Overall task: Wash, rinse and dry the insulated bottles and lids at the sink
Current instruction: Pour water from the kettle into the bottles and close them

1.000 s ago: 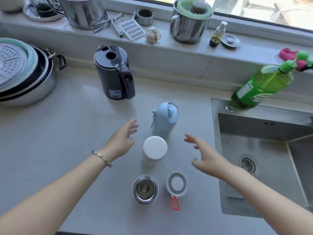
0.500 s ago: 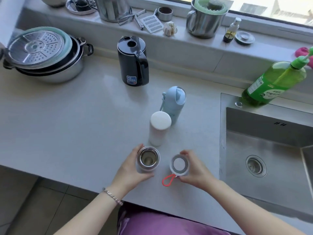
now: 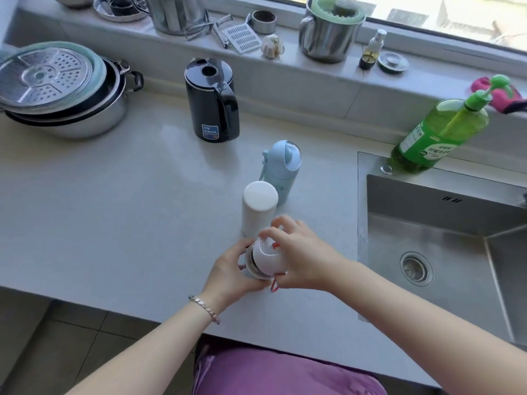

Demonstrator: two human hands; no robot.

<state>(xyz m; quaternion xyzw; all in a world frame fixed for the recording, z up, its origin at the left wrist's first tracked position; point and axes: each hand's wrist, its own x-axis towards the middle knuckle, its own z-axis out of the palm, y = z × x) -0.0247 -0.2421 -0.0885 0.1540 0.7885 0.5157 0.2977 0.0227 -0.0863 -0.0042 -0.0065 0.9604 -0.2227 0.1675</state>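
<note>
Head view: left hand [image 3: 228, 270] grips open bottle [image 3: 249, 260], right hand [image 3: 303, 260] holds lid [image 3: 268, 256] at its mouth; white bottle [image 3: 258, 209] just behind.

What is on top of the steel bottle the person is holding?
A white lid is tilted over the mouth of the steel bottle, gripped by the right hand; the left hand holds the bottle. Lid and hands cover its inside and most of its body.

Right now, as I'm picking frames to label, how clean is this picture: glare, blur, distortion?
Head view: daylight blows out the window; a soft sheen lies on the counter by the kettle; the right hand and the white lid it grips are slightly smeared; the left hand holds the bottle; wide-angle perspective leans the soap bottle.
</note>
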